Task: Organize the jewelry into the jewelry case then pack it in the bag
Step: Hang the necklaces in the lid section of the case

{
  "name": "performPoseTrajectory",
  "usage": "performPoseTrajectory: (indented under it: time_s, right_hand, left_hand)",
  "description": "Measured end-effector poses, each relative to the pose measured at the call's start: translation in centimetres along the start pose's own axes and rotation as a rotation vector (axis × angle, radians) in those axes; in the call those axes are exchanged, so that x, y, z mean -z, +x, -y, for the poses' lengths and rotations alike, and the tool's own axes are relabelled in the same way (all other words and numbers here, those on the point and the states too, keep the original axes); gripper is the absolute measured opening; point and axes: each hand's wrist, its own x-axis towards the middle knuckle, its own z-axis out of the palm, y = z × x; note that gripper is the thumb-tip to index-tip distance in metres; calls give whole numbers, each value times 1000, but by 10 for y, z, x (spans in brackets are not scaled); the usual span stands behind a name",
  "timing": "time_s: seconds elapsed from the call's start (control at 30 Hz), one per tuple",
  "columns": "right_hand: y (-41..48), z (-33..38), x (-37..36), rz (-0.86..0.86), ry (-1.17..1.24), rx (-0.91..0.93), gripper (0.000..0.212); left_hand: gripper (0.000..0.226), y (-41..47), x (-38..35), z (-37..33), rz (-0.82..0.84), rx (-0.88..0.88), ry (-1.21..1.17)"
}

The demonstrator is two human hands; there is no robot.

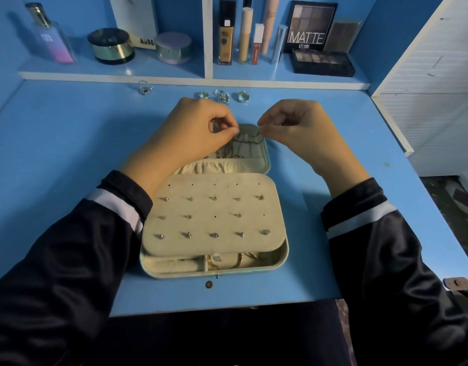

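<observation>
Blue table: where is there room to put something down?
Bare table lies left of the jewelry case, from shelf edge to left sleeve, and right of it toward the white cabinet. Crowded: the rings at the back, and the case lid, where the left hand and right hand pinch a necklace.

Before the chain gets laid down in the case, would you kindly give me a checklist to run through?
1. Left hand and right hand each pinch an end of the dark chain: ok.
2. Chain hangs over the case lid, not over the table: ok.
3. Chain free of the necklaces already lying in the lid: cannot tell.
4. Earring panel lies clear of the chain's path: ok.
5. All loose jewelry packed: not ok; rings sit on the table beyond the hands.
6. Bag within reach: cannot tell; none is in view.
</observation>
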Motion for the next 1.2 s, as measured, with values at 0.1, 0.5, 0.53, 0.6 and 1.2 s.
performPoseTrajectory:
  time_s: [0.1, 0.5, 0.53, 0.6, 1.2]
  right_hand:
    - [-2, 0, 2, 43, -2, 8, 4]
    - [-9, 3, 8, 209, 33, 91, 5]
    - [-10, 3, 8, 221, 29, 103, 5]
    - [-11, 4, 8, 251, 23, 125, 5]
    - [-7, -6, 0, 213, -373, 308, 13]
  left_hand:
    - [9, -3, 2, -3, 32, 6, 19]
    - [4, -10, 7, 1, 158, 67, -86]
    - [3, -10, 7, 1, 178, 63, -91]
    - [2, -10, 6, 1, 208, 60, -96]
    - [14, -10, 0, 2, 182, -14, 31]
